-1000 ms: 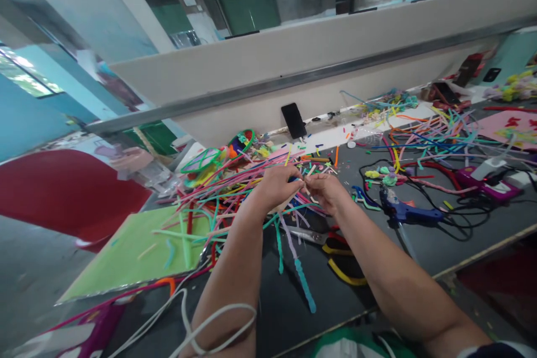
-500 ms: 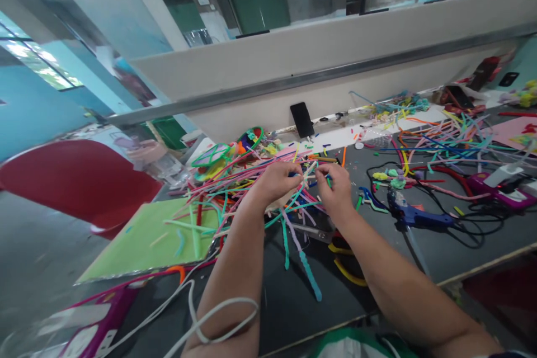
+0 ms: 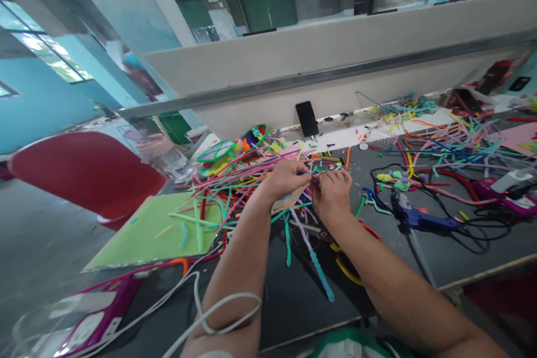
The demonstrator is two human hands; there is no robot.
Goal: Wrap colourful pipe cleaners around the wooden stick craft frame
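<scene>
My left hand [image 3: 289, 180] and my right hand [image 3: 333, 194] meet over the middle of the table, fingertips pinched together. Half a second ago a pale pipe cleaner showed between them; now the fingers mostly hide it. Beneath and to the left of my hands spreads a tangled pile of pipe cleaners [image 3: 235, 179], mostly pink and mint. A lilac and teal twisted pipe cleaner [image 3: 321, 274] sticks out toward me below my hands. Scissors with yellow handles [image 3: 347, 269] lie partly under my right forearm.
To the right lie a blue glue gun [image 3: 428, 219] with a black cord and more pipe cleaners [image 3: 457, 142]. A black phone [image 3: 307, 118] leans on the divider. At left are a green sheet [image 3: 142, 235], a red chair [image 3: 84, 173] and a white cable [image 3: 197, 296] crossing my left forearm.
My hands have come together, and my right hand has turned so its fingers fold over toward the left. The pale pipe cleaner is now mostly hidden. The whole view has shifted slightly.
</scene>
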